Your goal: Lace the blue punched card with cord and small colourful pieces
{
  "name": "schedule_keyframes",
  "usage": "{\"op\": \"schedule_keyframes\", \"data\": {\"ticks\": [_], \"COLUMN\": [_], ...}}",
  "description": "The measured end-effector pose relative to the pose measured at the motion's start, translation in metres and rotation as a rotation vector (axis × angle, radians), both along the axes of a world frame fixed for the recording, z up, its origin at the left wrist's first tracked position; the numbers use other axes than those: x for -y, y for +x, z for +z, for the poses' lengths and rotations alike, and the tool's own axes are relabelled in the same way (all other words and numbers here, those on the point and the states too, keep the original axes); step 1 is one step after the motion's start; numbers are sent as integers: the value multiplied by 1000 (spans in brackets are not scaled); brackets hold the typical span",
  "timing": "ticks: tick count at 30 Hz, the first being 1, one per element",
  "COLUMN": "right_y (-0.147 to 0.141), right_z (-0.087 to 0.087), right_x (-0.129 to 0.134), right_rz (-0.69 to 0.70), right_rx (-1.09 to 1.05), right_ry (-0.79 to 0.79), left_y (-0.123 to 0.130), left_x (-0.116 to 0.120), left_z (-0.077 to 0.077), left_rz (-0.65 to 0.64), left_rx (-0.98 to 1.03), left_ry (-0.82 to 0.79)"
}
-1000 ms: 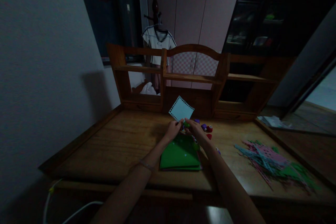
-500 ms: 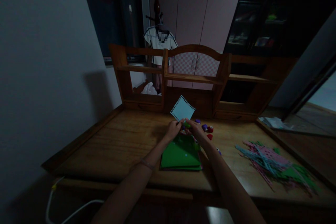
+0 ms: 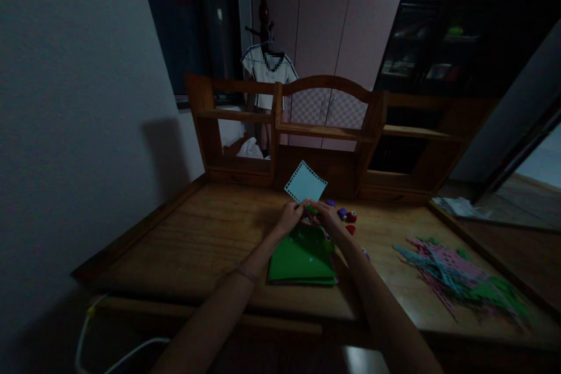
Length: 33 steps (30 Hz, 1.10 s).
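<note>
A pale blue square of paper [image 3: 305, 182] with small dark holes along its upper edges stands up above my hands, its lowest corner between them. The fingers of my left hand [image 3: 290, 216] are closed on that corner. My right hand [image 3: 326, 214] is wrapped round a small green craft punch [image 3: 311, 208], right at the paper's lower corner; fingers hide most of it. Under both hands lies a stack of green paper [image 3: 301, 257]. Just right of my right hand are a purple craft punch [image 3: 342, 214] and a red craft punch [image 3: 351, 217].
A heap of pink, blue and green paper strips [image 3: 460, 274] covers the right part of the wooden table [image 3: 197, 234]. A wooden shelf unit [image 3: 324, 128] rises along the back edge. A wall [image 3: 87, 128] stands to the left, and a white cable [image 3: 81, 333] hangs at front left.
Both hands stay almost in place, still at the paper's lower corner. The view has shifted very slightly; the paper and the green stack look the same.
</note>
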State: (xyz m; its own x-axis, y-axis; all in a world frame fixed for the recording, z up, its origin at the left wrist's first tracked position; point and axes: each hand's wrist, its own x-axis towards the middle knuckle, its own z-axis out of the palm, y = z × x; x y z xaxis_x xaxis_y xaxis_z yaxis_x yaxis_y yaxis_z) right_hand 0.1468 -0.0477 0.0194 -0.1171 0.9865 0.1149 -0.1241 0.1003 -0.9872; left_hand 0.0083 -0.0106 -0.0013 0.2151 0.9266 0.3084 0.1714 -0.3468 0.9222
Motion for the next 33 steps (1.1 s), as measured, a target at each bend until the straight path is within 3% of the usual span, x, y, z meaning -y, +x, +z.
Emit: {"op": "schedule_keyframes", "data": {"ticks": [21,33], "right_y": [1,3], "right_z": [-2,-3], "right_x": [1,1], "right_rz": [30,-64], "right_rx": [-29,36], "right_ry": [15,8], "left_y": [-1,2], "left_x": [3,2], "left_z": [4,3], "left_rz": [-50,-123], "left_rx": [58,88], "left_ry": [-45,-63]}}
